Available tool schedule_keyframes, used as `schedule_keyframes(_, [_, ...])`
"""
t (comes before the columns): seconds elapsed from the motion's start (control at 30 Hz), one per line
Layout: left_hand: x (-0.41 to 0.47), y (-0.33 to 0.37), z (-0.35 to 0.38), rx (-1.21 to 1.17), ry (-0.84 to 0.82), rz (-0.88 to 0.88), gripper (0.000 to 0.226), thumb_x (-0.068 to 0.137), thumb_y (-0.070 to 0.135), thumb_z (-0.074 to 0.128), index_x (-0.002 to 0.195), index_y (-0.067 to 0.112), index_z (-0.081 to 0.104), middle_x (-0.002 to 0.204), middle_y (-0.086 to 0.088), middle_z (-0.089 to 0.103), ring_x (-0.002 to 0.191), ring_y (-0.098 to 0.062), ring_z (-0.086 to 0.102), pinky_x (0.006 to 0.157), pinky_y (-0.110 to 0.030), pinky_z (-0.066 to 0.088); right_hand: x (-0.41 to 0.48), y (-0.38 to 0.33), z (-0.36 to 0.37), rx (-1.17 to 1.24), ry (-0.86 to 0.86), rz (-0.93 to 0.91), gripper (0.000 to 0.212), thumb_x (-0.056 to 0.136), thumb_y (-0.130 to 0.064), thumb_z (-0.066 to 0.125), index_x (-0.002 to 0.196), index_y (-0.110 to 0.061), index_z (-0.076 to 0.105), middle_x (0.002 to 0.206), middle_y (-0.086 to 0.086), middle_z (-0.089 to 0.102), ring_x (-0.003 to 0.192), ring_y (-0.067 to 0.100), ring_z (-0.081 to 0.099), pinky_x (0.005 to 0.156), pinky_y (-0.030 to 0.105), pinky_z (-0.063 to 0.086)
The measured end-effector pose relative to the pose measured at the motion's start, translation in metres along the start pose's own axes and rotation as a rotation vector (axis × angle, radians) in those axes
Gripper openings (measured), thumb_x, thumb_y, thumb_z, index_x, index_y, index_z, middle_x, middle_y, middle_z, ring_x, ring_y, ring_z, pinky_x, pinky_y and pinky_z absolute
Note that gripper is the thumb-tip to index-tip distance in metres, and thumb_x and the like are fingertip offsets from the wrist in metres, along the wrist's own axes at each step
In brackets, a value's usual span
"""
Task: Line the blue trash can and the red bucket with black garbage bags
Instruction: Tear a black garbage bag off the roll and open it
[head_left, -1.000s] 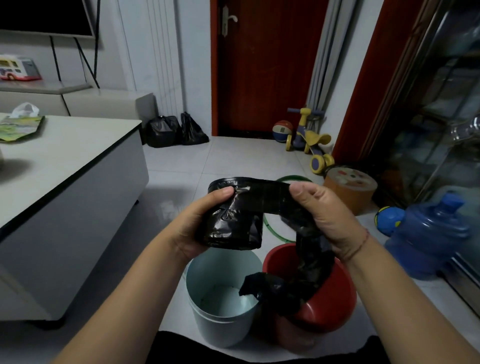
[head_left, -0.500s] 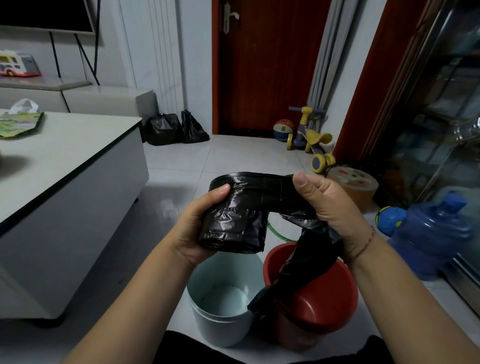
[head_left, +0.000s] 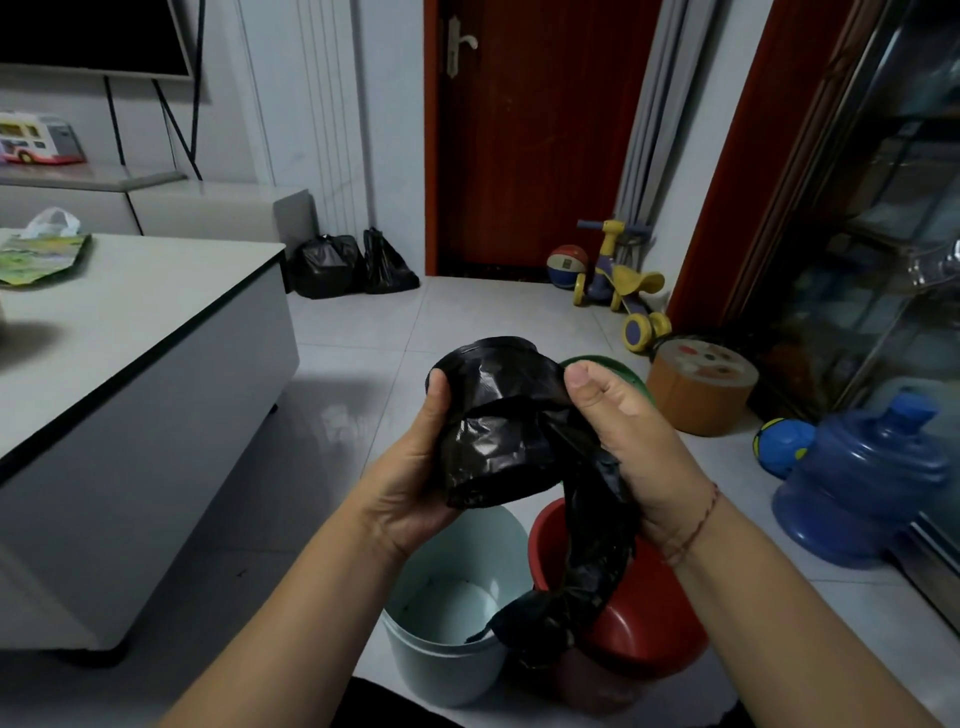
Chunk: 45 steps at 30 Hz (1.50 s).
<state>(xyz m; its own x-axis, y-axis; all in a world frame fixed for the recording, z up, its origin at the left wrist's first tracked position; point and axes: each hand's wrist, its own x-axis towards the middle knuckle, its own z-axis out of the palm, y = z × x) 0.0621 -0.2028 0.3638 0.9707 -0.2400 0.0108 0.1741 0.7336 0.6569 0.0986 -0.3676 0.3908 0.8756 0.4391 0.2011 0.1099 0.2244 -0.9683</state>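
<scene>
My left hand (head_left: 415, 467) grips a roll of black garbage bags (head_left: 493, 426), held above the floor. My right hand (head_left: 623, 431) pinches the loose end of a bag coming off that roll. The unrolled bag (head_left: 587, 561) hangs twisted from my right hand, its bottom end over the rims of both containers. The pale blue trash can (head_left: 441, 654) stands on the floor below my hands, unlined inside. Touching it on the right is the red bucket (head_left: 649, 634), also bare inside.
A low white table (head_left: 130, 353) fills the left. Two filled black bags (head_left: 353, 265) sit by the red door (head_left: 535, 130). A blue water jug (head_left: 862, 478), a small ball (head_left: 782, 447), a brown round tin (head_left: 701, 384) and a toy tricycle (head_left: 618, 286) crowd the right floor.
The roll in my left hand has turned more upright and my two hands have come closer together. The hanging bag has swung a little and stays over the bucket and can.
</scene>
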Motion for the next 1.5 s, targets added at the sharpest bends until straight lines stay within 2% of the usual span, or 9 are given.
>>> schedule_keyframes(0.2, [0.006,-0.002,-0.005,0.198,0.147,0.034,0.057,0.087,0.045,0.049,0.125,0.003,0.058,0.126,-0.021,0.061,0.118,-0.031,0.058,0.100,-0.042,0.048,-0.001,-0.002,-0.003,-0.059,0.039,-0.046,0.026,0.085,-0.042,0.052,0.082,-0.018,0.062,0.084,0.008,0.063,0.080,0.021,0.059,0.074,0.032,0.052])
schedule_keyframes(0.4, [0.008,-0.004,-0.006,0.477,0.249,0.138,0.029,0.097,0.018,0.049,0.124,0.013,0.059,0.120,-0.023,0.063,0.102,-0.034,0.062,0.093,-0.048,0.045,-0.001,0.001,0.000,-0.296,0.021,-0.193,0.029,0.090,-0.039,0.045,0.073,-0.018,0.054,0.063,-0.014,0.056,0.062,0.000,0.054,0.060,0.016,0.045])
schedule_keyframes(0.47, [0.006,-0.006,-0.002,0.513,0.290,0.142,0.031,0.096,0.029,0.050,0.119,0.013,0.063,0.116,-0.018,0.067,0.103,-0.031,0.066,0.092,-0.045,0.049,-0.001,0.002,0.000,-0.363,0.011,-0.238,0.030,0.090,-0.038,0.045,0.072,-0.016,0.052,0.062,-0.015,0.054,0.062,-0.001,0.051,0.060,0.015,0.044])
schedule_keyframes(0.57, [0.003,-0.006,-0.001,0.509,0.233,0.067,0.065,0.087,0.065,0.038,0.117,0.014,0.066,0.114,-0.013,0.070,0.106,-0.026,0.066,0.090,-0.041,0.052,-0.001,0.003,0.000,-0.441,-0.009,-0.292,0.029,0.092,-0.033,0.045,0.070,-0.016,0.051,0.061,-0.016,0.052,0.060,-0.004,0.048,0.060,0.013,0.041])
schedule_keyframes(0.7, [0.002,-0.005,0.000,0.617,0.104,0.084,0.068,0.079,0.065,0.057,0.122,0.012,0.060,0.119,-0.019,0.066,0.110,-0.032,0.063,0.095,-0.046,0.051,-0.002,0.003,0.002,-0.441,-0.060,-0.278,0.028,0.093,-0.034,0.045,0.072,-0.016,0.053,0.062,-0.014,0.052,0.060,-0.001,0.049,0.058,0.014,0.040])
schedule_keyframes(0.83, [0.001,-0.003,0.003,0.612,0.161,0.153,0.043,0.075,0.042,0.069,0.107,0.014,0.068,0.108,-0.019,0.070,0.095,-0.029,0.069,0.081,-0.038,0.057,-0.003,0.004,0.002,-0.413,-0.096,-0.216,0.030,0.091,-0.038,0.046,0.077,-0.013,0.057,0.067,-0.008,0.055,0.064,0.004,0.053,0.060,0.020,0.044])
schedule_keyframes(0.97, [0.002,-0.008,0.008,0.670,0.223,0.215,0.033,0.078,0.043,0.070,0.098,0.016,0.069,0.101,-0.018,0.071,0.091,-0.029,0.070,0.077,-0.041,0.057,-0.004,0.002,0.006,-0.497,-0.061,-0.226,0.031,0.085,-0.050,0.049,0.072,-0.024,0.060,0.062,-0.015,0.057,0.061,-0.002,0.054,0.059,0.013,0.042])
schedule_keyframes(1.2, [0.005,-0.014,0.016,0.508,0.351,0.278,0.066,0.072,0.043,0.073,0.121,0.002,0.056,0.115,-0.025,0.064,0.103,-0.037,0.066,0.085,-0.043,0.054,-0.002,0.002,0.008,-0.387,-0.044,-0.288,0.030,0.094,-0.026,0.050,0.065,-0.017,0.051,0.055,-0.014,0.050,0.053,-0.004,0.047,0.052,0.011,0.039])
schedule_keyframes(1.5, [0.005,-0.020,0.022,0.336,0.419,0.298,0.064,0.069,0.030,0.078,0.120,-0.001,0.056,0.112,-0.024,0.067,0.099,-0.038,0.067,0.079,-0.039,0.056,-0.002,0.011,0.015,-0.089,-0.012,-0.200,0.029,0.086,-0.032,0.054,0.074,-0.006,0.053,0.067,0.002,0.051,0.064,0.012,0.049,0.059,0.021,0.047])
